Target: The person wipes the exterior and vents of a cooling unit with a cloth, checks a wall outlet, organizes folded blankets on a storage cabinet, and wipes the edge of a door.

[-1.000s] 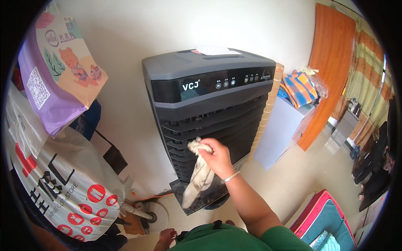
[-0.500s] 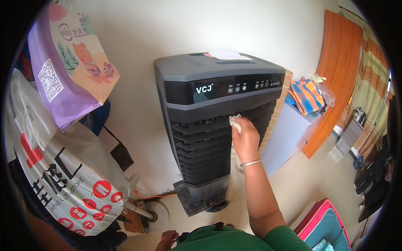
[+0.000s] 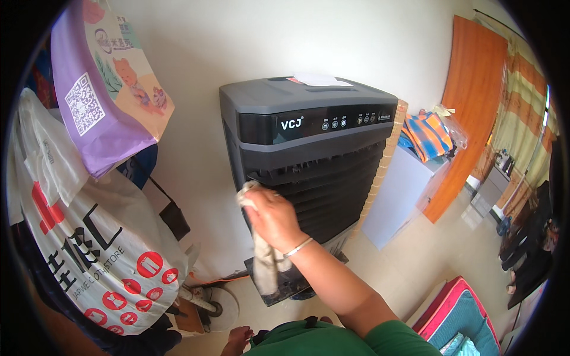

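My right hand (image 3: 274, 221), with a silver bangle at the wrist, grips a beige cloth (image 3: 265, 270). One end bunches up at my fingertips and the rest hangs down in front of the unit's base. The hand is at the left end of the black louvers (image 3: 332, 196) on a tall grey-and-black air cooler (image 3: 255, 98). Part of the slats is hidden behind my hand and forearm. Low at the bottom edge, my left hand (image 3: 237, 340) shows only partly beside my green shirt, away from the cooler; its fingers are too unclear to read.
Left of the cooler hang a purple paper bag (image 3: 113, 136) and a white plastic bag (image 3: 113, 243). A pale cabinet (image 3: 395, 199) with folded cloth on top stands to the right, near an orange wooden panel (image 3: 469, 113). A pink-edged cushion (image 3: 457, 320) lies at lower right.
My right hand has swept the cloth from the right part of the louvers to their left end. The view has shifted slightly; my left hand stays low.
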Demonstrator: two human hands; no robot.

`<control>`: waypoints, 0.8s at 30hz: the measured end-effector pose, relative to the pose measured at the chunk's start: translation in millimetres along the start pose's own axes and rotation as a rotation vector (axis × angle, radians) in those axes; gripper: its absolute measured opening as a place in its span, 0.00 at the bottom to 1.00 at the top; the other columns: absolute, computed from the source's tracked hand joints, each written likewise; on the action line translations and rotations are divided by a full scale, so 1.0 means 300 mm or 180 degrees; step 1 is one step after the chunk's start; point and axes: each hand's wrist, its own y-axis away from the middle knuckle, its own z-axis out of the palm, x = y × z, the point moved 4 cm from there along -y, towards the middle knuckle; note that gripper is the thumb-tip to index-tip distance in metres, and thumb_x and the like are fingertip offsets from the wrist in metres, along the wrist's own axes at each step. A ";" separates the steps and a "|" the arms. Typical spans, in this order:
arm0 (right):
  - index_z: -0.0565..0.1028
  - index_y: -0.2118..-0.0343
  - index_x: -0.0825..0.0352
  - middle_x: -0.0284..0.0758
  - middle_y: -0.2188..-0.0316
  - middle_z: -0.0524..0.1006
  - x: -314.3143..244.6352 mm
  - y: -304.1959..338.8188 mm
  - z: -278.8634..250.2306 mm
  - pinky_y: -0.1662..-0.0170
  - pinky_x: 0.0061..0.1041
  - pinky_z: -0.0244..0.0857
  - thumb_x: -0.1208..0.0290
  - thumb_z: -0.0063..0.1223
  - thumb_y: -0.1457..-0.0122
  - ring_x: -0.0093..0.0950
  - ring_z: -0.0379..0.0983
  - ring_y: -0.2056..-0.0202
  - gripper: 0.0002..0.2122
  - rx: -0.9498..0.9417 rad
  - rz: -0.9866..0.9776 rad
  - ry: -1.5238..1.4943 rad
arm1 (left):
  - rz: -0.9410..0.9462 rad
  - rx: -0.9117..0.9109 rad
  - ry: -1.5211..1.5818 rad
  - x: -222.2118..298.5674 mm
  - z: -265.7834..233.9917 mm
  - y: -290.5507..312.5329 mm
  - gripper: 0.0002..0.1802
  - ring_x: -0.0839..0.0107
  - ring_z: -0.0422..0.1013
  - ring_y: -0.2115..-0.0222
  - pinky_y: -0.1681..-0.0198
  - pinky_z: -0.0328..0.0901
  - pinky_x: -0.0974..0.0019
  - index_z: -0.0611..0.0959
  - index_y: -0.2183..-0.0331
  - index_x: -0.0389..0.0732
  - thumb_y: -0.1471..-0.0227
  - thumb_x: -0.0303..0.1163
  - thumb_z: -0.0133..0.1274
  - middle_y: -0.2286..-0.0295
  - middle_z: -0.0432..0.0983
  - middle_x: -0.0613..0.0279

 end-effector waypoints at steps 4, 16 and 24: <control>0.70 0.65 0.68 0.37 0.72 0.74 0.008 0.088 0.101 0.66 0.23 0.65 0.75 0.52 0.52 0.27 0.71 0.70 0.09 -0.0470 0.0878 -0.1291 | 0.0396 -0.0130 0.0358 0.028 -0.024 -0.006 0.07 0.70 0.70 0.79 0.82 0.60 0.66 0.75 0.74 0.38 0.53 0.30 0.45 0.80 0.72 0.60; 0.67 0.58 0.73 0.39 0.62 0.72 0.066 0.332 0.087 0.54 0.25 0.63 0.79 0.42 0.45 0.27 0.69 0.60 0.11 0.0016 0.3169 -0.4865 | 0.0527 0.0742 0.1977 0.402 -0.018 0.141 0.10 0.70 0.70 0.71 0.71 0.68 0.65 0.74 0.66 0.37 0.56 0.26 0.48 0.72 0.73 0.60; 0.65 0.55 0.73 0.40 0.59 0.71 0.068 0.484 -0.042 0.51 0.29 0.61 0.77 0.40 0.45 0.31 0.68 0.56 0.14 -0.0014 0.3499 -0.4722 | 0.2019 0.0276 0.1296 0.793 0.277 0.282 0.12 0.74 0.68 0.66 0.60 0.62 0.72 0.76 0.62 0.38 0.52 0.28 0.50 0.68 0.73 0.66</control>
